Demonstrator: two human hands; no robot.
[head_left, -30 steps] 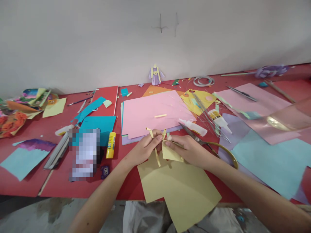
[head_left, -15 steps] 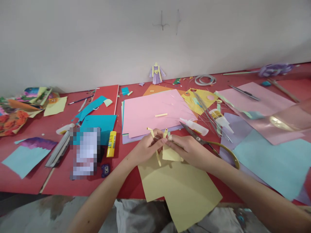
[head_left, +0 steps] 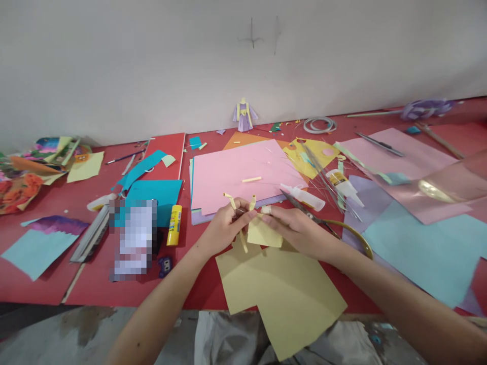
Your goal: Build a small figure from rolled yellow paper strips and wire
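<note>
My left hand (head_left: 224, 227) is closed round thin rolled strips of pale yellow paper; one rolled strip (head_left: 243, 241) slants down past the fingers, and another roll's end (head_left: 252, 202) sticks up by the thumb. A fine wire seems to cross the fingers. My right hand (head_left: 299, 225), with a whitish wrap on one fingertip, pinches a small yellow paper piece (head_left: 265, 233) close to the left thumb. Beneath both hands lies a large notched yellow sheet (head_left: 281, 289), overhanging the table's front edge. Scissors (head_left: 323, 223) with yellow handles lie partly behind the right hand.
Pink paper (head_left: 236, 170) tops a stack ahead, bearing a loose yellow roll (head_left: 251, 179). Glue bottles (head_left: 310, 198) and metal wires (head_left: 331, 180) lie right of it. A yellow glue stick (head_left: 174, 225) and a metal ruler (head_left: 91, 234) are leftward. A paper doll (head_left: 244, 115) leans against the wall.
Both hands have shifted slightly left with the yellow paper piece and rolls. The upright roll has tilted a little and shows more above the fingers. Both grips stay closed.
</note>
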